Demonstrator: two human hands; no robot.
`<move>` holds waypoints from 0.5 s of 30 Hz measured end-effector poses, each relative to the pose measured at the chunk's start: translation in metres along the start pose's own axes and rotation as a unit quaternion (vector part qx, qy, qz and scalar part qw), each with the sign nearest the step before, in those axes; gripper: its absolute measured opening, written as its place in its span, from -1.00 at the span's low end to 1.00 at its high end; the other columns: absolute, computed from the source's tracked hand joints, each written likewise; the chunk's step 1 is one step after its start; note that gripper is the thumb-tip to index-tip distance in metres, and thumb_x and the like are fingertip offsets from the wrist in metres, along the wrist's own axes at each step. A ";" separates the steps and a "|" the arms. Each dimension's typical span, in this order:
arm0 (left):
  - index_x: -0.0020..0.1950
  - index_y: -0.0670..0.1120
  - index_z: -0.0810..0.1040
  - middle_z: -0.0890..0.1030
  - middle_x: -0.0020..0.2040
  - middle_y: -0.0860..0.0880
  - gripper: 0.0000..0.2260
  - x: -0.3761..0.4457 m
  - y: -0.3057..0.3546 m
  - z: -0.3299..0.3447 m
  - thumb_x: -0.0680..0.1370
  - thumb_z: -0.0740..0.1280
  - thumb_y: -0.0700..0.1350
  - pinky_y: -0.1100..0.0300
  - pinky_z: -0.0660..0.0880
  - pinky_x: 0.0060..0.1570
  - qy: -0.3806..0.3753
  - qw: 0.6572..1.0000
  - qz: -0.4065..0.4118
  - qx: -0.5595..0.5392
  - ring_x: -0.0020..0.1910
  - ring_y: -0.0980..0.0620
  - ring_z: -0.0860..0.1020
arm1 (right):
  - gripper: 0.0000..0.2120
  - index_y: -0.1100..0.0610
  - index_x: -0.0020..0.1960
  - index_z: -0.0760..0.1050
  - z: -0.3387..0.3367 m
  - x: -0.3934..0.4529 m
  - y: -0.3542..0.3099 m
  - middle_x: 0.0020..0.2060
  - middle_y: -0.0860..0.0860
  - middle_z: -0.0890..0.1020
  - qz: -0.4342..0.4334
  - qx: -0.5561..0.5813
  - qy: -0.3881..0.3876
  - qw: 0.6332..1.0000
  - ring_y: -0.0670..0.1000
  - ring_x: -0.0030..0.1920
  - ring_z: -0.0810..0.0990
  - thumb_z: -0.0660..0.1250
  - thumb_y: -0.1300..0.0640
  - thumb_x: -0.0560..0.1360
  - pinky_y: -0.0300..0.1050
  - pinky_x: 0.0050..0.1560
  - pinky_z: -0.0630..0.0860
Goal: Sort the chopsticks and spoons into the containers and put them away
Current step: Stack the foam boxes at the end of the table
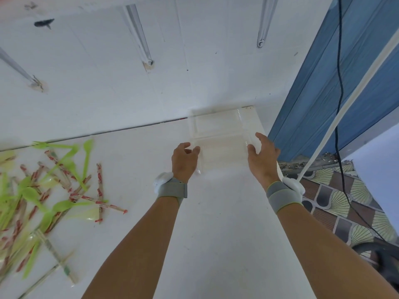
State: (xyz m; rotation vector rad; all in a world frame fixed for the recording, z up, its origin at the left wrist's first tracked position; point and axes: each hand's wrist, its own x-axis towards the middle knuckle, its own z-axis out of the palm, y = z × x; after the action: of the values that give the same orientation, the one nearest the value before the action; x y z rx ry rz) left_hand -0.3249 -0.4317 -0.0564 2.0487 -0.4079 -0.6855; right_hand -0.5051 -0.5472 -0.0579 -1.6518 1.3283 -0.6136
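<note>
**benchwatcher:** what's the setup, biggest stuff first?

**me:** Flat white bench (216, 234) runs up to a white wall (108, 72), with a blue ribbed panel (323, 93) off to my right. At the far right end of the bench, close to the wall, sits a clear plastic clamshell container (218, 134), lying open, both halves blurry. The pile to sort is well apart from it, at my left edge: lime green plastic spoons (64, 205) mixed in with chopsticks in red-and-white paper sleeves (99, 186), all loose on the bench.

**benchwatcher:** and your hands?

**me:** My left hand (184, 161) is on the container's left side, fingers (195, 150) curled at its rim. My right hand (262, 157) is at the right side, fingers spread and touching the edge. Can't tell how firm either grip is. Grey bands (172, 188) on both wrists.
</note>
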 end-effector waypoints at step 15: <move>0.18 -0.03 0.57 0.65 0.02 0.03 -0.81 -0.065 -0.003 -0.127 0.61 0.35 -0.01 0.28 0.46 -0.23 0.040 0.997 0.050 -0.036 -0.11 0.04 0.63 | -0.83 0.02 0.04 0.55 0.066 -0.086 -0.099 -0.11 -0.10 0.64 -0.167 0.052 -0.110 0.978 -0.07 -0.06 0.58 0.23 0.23 0.61 -0.44 -0.12 0.40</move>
State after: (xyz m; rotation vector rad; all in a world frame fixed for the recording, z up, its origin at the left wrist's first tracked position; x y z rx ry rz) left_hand -0.2984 -0.3112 0.0161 1.9658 -0.4306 -0.5489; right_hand -0.4281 -0.4429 0.0098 -1.8119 0.8537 -0.6609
